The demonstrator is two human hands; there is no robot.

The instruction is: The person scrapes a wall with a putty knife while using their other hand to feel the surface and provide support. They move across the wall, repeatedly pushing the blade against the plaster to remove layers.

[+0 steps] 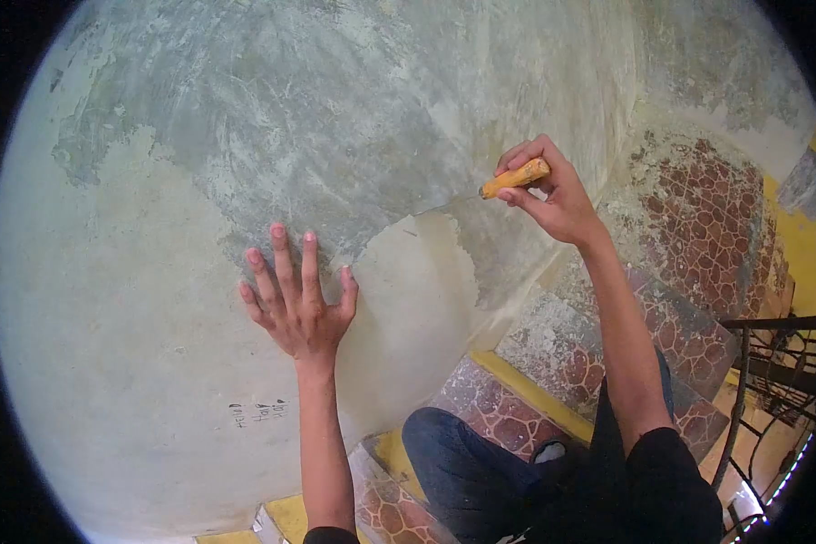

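High on a stairway wall [136, 363], seen through the head camera I monitor from afar, two bare hands are at the surface. My left hand [306, 317] lies palm-down against the wall, fingers spread wide and pointing up the view, gripping nothing; its fingertips reach the ragged border where pale coating [417, 281] meets a scuffed, grey-green patch [290, 109]. My right hand [558, 195], well apart from it toward the right, is closed around a worn orange handle [515, 179], fingers curled over the top and thumb along the underside. The handle slants, its darker end toward the wall and the left, near the upper edge of the pale area between the two hands. Whatever blade it carries is too thin to make out clearly.

Below the left hand, to the left of the forearm, small dark handwriting [259, 412] marks the pale coating. At lower right, steps [508, 417] with a reddish-brown stone pattern and yellow edging [535, 394] run beside the wall, and pale flakes [553, 326] litter the upper treads. A bent knee in blue trousers [462, 462] shows over the steps, beside a black shirt [671, 480], and a dark metal railing [742, 408] stands at far right.
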